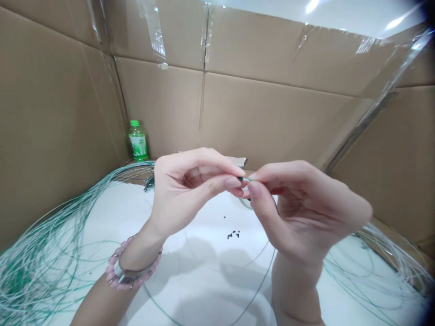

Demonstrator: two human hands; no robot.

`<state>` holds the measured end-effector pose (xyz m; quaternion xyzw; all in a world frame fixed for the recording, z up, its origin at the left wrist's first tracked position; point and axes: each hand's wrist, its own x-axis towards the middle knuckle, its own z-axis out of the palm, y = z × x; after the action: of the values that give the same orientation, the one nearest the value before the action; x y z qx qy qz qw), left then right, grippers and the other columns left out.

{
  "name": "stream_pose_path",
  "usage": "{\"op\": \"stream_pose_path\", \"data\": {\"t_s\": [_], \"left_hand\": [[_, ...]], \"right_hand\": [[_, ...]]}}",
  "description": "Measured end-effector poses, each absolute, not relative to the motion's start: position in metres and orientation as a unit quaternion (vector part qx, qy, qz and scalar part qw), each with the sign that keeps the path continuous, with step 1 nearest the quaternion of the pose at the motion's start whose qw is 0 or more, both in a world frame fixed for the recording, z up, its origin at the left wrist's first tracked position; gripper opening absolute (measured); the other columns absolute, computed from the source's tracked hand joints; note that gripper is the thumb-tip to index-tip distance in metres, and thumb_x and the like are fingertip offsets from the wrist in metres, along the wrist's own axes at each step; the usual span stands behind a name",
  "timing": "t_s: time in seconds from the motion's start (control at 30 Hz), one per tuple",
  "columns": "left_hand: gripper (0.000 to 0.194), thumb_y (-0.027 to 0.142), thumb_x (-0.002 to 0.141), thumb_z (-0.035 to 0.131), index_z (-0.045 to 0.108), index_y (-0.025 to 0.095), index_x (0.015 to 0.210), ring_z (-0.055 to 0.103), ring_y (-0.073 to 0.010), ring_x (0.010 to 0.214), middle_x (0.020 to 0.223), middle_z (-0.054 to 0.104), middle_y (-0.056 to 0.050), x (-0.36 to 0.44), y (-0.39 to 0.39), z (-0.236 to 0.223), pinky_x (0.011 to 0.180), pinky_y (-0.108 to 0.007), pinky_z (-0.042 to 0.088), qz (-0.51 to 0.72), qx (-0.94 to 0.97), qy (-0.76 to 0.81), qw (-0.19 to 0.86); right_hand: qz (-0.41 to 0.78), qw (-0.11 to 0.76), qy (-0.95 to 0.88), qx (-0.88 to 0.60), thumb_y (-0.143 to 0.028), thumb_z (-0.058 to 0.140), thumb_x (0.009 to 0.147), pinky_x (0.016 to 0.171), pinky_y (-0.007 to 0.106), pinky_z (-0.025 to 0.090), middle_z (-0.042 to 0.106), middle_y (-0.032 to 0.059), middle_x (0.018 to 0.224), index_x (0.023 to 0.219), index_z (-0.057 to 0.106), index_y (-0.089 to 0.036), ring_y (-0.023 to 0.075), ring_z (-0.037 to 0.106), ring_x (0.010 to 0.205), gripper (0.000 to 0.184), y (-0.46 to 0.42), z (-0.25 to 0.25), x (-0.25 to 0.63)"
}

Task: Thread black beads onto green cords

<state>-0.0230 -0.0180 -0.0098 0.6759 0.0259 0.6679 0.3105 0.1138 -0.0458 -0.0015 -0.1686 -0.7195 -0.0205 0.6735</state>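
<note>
Above the white table, my left hand (190, 188) pinches a tiny black piece (240, 179) between thumb and forefinger. Facing it, my right hand (302, 213) has thumb and forefinger closed on a thin green wire (248, 179). The wire's tip meets the black piece; whether it goes inside cannot be made out. A green length of wire (260, 285) shows below my right hand and curves down toward the front edge. Beneath the hands, several small black pieces (234, 234) lie scattered on the table. Part of a round object (245, 202) shows behind my right fingers, mostly hidden.
A large bundle of green and white wires (50, 244) spreads over the left side. More wires (384, 262) lie at the right. Cardboard walls (258, 117) enclose the white table (190, 290). In the back left corner stands a green bottle (138, 144).
</note>
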Motion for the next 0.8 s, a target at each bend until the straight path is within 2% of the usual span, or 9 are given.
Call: {"op": "stream_pose_path", "data": {"t_s": [0.13, 0.33, 0.53, 0.8], "left_hand": [[0.009, 0.017, 0.078, 0.068, 0.073, 0.022, 0.084, 0.066, -0.0093, 0.057, 0.067, 0.069, 0.001, -0.0228, -0.0186, -0.0092, 0.050, -0.016, 0.055, 0.671, 0.678, 0.039, 0.298], [0.013, 0.008, 0.077, 0.067, 0.072, 0.017, 0.083, 0.067, -0.0074, 0.061, 0.068, 0.069, 0.001, -0.0206, -0.0202, -0.0080, 0.055, -0.013, 0.056, 0.671, 0.674, 0.032, 0.307], [0.010, 0.012, 0.076, 0.069, 0.072, 0.020, 0.082, 0.066, -0.0085, 0.058, 0.066, 0.069, 0.001, -0.0202, -0.0203, -0.0083, 0.050, -0.015, 0.054, 0.676, 0.675, 0.046, 0.291], [0.011, 0.012, 0.076, 0.069, 0.072, 0.021, 0.082, 0.066, -0.0088, 0.057, 0.066, 0.069, 0.001, -0.0200, -0.0203, -0.0087, 0.049, -0.015, 0.053, 0.677, 0.674, 0.052, 0.291]], "right_hand": [[-0.040, 0.674, -0.718, -0.167, 0.003, 0.062, 0.068, 0.038, 0.024, 0.044, 0.061, -0.0025, 0.060, 0.079, 0.066, -0.019, 0.0091, 0.053, 0.046, 0.024, -0.0459, -0.0011, 0.1138], [-0.013, 0.660, -0.729, -0.182, 0.001, 0.063, 0.066, 0.039, 0.024, 0.045, 0.061, -0.0016, 0.060, 0.079, 0.065, -0.019, 0.0106, 0.056, 0.048, 0.024, -0.0461, -0.0001, 0.1165], [-0.032, 0.648, -0.736, -0.194, 0.001, 0.062, 0.067, 0.039, 0.025, 0.045, 0.062, -0.0022, 0.061, 0.081, 0.065, -0.022, 0.0109, 0.055, 0.048, 0.027, -0.0473, 0.0010, 0.1183], [-0.022, 0.659, -0.730, -0.179, -0.002, 0.062, 0.069, 0.040, 0.023, 0.044, 0.059, -0.0020, 0.059, 0.078, 0.064, -0.019, 0.0091, 0.054, 0.048, 0.020, -0.0451, -0.0020, 0.1174]]}}
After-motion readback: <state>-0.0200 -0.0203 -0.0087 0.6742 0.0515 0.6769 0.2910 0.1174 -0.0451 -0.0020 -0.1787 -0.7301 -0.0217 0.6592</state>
